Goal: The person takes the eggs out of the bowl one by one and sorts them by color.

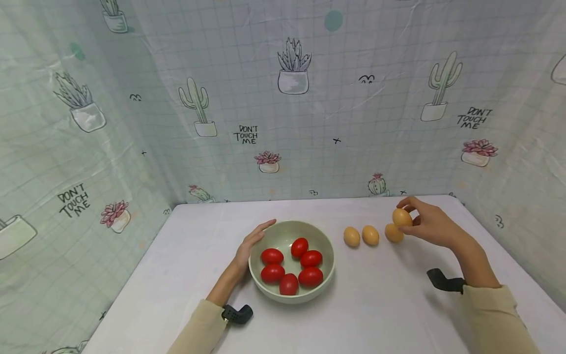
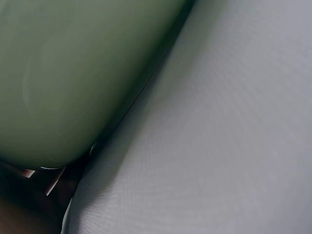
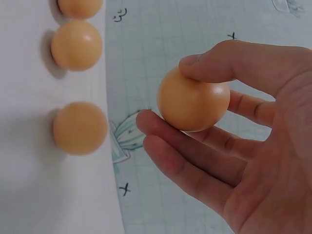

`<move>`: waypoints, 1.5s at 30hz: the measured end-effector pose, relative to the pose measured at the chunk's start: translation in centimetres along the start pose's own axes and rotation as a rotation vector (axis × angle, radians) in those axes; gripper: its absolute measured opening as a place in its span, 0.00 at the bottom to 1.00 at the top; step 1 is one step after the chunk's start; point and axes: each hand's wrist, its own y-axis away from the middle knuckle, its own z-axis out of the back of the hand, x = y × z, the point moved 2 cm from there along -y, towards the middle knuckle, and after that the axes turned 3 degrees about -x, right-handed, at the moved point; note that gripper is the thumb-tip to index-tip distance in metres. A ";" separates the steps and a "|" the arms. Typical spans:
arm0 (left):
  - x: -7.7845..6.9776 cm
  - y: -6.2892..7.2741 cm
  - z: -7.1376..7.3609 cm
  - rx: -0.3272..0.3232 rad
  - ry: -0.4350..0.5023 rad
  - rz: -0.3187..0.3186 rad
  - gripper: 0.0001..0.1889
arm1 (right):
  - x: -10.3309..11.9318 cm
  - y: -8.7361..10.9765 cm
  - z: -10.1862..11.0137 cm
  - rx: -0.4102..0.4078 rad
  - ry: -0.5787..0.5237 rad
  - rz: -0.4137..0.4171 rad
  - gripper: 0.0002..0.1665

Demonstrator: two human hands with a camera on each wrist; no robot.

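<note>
My right hand (image 1: pixel 426 223) pinches a brown egg (image 3: pixel 192 100) between thumb and fingers, raised above the table. Just below it in the head view, another brown egg (image 1: pixel 392 233) lies on the table, with two more eggs, one (image 1: pixel 370 235) and another (image 1: pixel 352 237), in a row to its left. My left hand (image 1: pixel 252 246) rests along the outer left side of a pale green bowl (image 1: pixel 283 299), its fingers stretched along the rim. The bowl holds several glossy red oval things (image 1: pixel 311 277), tomatoes or red eggs. In the left wrist view, the bowl's wall (image 2: pixel 73 73) hides most of that hand.
A white table (image 1: pixel 367 305) carries everything. Behind it and at both sides hangs a pale cloth (image 1: pixel 327 123) printed with cacti and words. Dark straps (image 1: pixel 445 281) sit on both wrists.
</note>
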 end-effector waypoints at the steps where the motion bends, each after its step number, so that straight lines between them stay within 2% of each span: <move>1: 0.0 0.0 0.0 0.000 -0.003 0.000 0.29 | -0.2 0.0 0.1 -0.003 0.002 -0.006 0.32; 9: 0.1 -0.1 0.2 0.011 -0.007 -0.014 0.28 | -1.8 0.5 0.9 -0.015 0.020 -0.073 0.33; 25: 0.4 0.0 0.2 0.015 -0.006 -0.011 0.29 | -5.4 0.5 -1.0 0.041 -0.003 -0.139 0.31; 36: 0.4 -0.1 0.0 0.003 -0.017 -0.013 0.29 | -7.1 0.3 -2.1 0.025 0.011 -0.108 0.27; 45: 0.3 -0.3 -0.1 -0.002 -0.015 -0.008 0.29 | -7.7 -0.5 -2.6 0.080 0.029 -0.153 0.31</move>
